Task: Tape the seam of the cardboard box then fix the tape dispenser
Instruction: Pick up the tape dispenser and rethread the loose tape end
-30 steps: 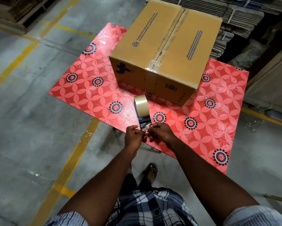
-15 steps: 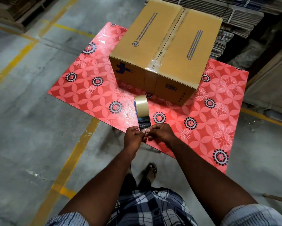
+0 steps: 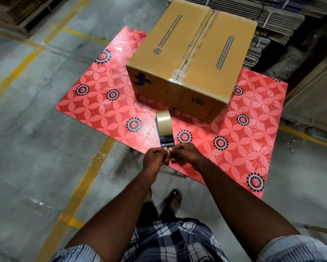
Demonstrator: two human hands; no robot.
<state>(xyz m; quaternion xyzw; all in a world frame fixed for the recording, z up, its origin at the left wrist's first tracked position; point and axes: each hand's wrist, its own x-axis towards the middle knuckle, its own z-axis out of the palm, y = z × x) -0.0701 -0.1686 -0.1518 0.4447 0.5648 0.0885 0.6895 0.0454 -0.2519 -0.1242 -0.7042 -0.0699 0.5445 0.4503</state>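
A brown cardboard box [image 3: 189, 53] stands on a red flowered table [image 3: 106, 114], its top seam covered by clear tape that runs down the near side. In front of the box lies a blue tape dispenser [image 3: 165, 133] with a tan tape roll. At the dispenser's near end, by the table's front edge, my left hand [image 3: 155, 157] and my right hand [image 3: 185, 154] meet. Both pinch the loose clear end of the tape between fingertips.
Stacks of flattened cardboard [image 3: 272, 19] rise behind the box, and more sheets lean at the right [image 3: 314, 95]. Yellow lines [image 3: 87, 176] cross the concrete floor. My sandalled foot [image 3: 175, 199] shows below the table's front edge.
Both hands stay at the dispenser's near end and keep their pinch on the tape end, shifting only slightly. The box and dispenser have not moved.
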